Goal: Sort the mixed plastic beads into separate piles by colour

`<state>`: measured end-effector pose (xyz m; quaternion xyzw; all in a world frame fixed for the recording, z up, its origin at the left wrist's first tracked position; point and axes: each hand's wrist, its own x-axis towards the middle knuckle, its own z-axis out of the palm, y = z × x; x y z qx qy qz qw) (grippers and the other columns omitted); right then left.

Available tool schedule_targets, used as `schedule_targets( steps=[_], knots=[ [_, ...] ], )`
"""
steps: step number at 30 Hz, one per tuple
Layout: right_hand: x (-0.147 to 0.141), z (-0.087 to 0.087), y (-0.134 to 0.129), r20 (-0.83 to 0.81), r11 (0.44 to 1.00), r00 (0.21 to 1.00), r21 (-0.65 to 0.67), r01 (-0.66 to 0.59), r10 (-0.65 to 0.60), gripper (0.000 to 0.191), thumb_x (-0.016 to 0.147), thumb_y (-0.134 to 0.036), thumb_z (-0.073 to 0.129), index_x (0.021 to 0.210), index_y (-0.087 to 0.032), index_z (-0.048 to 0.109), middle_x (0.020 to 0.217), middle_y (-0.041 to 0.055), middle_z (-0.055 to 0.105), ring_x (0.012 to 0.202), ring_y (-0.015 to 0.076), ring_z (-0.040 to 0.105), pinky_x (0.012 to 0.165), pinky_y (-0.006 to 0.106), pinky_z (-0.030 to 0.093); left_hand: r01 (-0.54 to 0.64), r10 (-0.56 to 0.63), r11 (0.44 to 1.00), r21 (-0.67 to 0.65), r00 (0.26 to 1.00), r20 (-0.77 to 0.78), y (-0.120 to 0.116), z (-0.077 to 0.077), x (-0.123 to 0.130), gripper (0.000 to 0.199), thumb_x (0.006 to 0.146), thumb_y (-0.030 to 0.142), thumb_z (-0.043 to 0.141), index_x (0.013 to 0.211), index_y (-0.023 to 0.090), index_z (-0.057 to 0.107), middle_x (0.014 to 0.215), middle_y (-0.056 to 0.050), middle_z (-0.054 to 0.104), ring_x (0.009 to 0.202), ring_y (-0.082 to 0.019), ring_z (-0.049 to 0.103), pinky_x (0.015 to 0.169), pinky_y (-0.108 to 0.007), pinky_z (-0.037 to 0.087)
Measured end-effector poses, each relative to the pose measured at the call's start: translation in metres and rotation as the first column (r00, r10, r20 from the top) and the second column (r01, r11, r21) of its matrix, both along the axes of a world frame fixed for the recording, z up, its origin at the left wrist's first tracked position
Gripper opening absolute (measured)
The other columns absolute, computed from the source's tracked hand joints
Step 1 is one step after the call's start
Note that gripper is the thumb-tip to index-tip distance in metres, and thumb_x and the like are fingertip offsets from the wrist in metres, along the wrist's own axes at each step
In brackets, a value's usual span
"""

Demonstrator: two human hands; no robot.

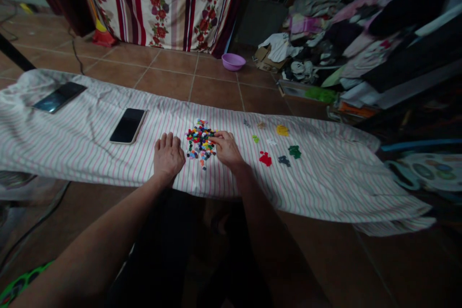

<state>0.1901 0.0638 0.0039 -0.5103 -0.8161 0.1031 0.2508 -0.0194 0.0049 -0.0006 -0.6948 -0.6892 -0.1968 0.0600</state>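
Observation:
A pile of small mixed-colour pieces [200, 138] lies on the striped cloth [166, 110]. My right hand [227, 148] is at the pile's right edge, thumb and forefinger pinched together; what is between them is too small to name. Just left of the pile my left hand [169, 154] rests palm down on the cloth, fingers stretched out, holding nothing. Right of my right hand are small single-colour groups: red [265, 158], dark grey [284, 160], dark green [295, 151], yellow [282, 130], lime green [255, 138], white [271, 142], beige [261, 125] and grey [247, 123].
A phone [128, 126] lies left of my left hand, and a second dark device [59, 97] is at the cloth's far left. Beyond the cloth, a purple basin [233, 61] stands on the tiled floor. Heaped clothes [325, 33] fill the back right.

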Motion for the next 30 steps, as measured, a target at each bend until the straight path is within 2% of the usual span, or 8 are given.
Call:
schedule_targets(
  steps=[6,11,14,19,22,30],
  knots=[
    [-0.007,0.006,-0.002,0.036,0.998,0.998,-0.006,0.057,-0.057,0.037,0.082,-0.006,0.048,0.1,-0.022,0.076,0.117,0.0113,0.055,0.107,0.0255,0.046,0.099,0.041,0.044,-0.003,0.003,1.0,0.015,0.999,-0.042,0.001,-0.001,0.0,0.033,0.091,0.023,0.036,0.113,0.012,0.057,0.137,-0.018,0.053,0.132,-0.034,0.043,0.107,-0.048,0.033],
    [-0.014,0.007,-0.002,-0.034,0.999,0.999,0.023,0.023,-0.022,0.043,0.083,-0.004,0.043,0.102,-0.024,0.076,0.116,0.0094,0.055,0.107,0.0239,0.047,0.098,0.039,0.045,-0.01,0.01,1.0,0.011,0.998,-0.055,0.001,0.0,0.001,0.033,0.09,0.023,0.037,0.114,0.012,0.057,0.136,-0.017,0.054,0.132,-0.035,0.044,0.107,-0.048,0.034],
    [-0.02,0.01,-0.004,-0.032,0.999,0.999,0.042,0.004,-0.003,0.04,0.084,-0.006,0.044,0.102,-0.025,0.075,0.119,0.0097,0.053,0.111,0.0248,0.045,0.1,0.041,0.044,-0.013,0.013,1.0,0.008,0.999,-0.053,0.001,0.0,0.001,0.033,0.09,0.023,0.038,0.114,0.012,0.057,0.137,-0.017,0.053,0.132,-0.034,0.044,0.107,-0.048,0.034],
    [-0.033,0.014,-0.009,0.061,1.0,0.998,0.015,0.02,-0.021,0.035,0.089,-0.014,0.046,0.108,-0.024,0.073,0.133,0.0121,0.047,0.122,0.0294,0.039,0.101,0.047,0.041,-0.009,0.009,1.0,0.018,0.999,-0.05,0.001,-0.001,0.0,0.032,0.091,0.023,0.037,0.114,0.013,0.057,0.137,-0.017,0.053,0.132,-0.034,0.044,0.107,-0.048,0.033],
    [-0.037,0.013,-0.009,0.085,0.999,0.996,0.008,0.032,-0.032,0.033,0.089,-0.016,0.047,0.109,-0.023,0.072,0.136,0.0126,0.045,0.125,0.0308,0.038,0.102,0.05,0.039,-0.01,0.012,0.999,0.03,0.998,-0.063,0.001,-0.001,0.0,0.032,0.091,0.023,0.038,0.113,0.013,0.058,0.136,-0.017,0.054,0.131,-0.034,0.044,0.106,-0.048,0.034],
    [-0.038,0.005,-0.007,0.004,0.999,1.0,0.045,0.012,-0.012,0.026,0.089,-0.019,0.049,0.095,-0.024,0.073,0.135,0.0101,0.045,0.125,0.0286,0.039,0.102,0.05,0.04,-0.018,0.02,0.999,0.041,0.998,-0.06,0.001,-0.002,0.001,0.031,0.09,0.022,0.038,0.112,0.013,0.058,0.136,-0.017,0.054,0.13,-0.034,0.045,0.107,-0.047,0.034]
  ],
)
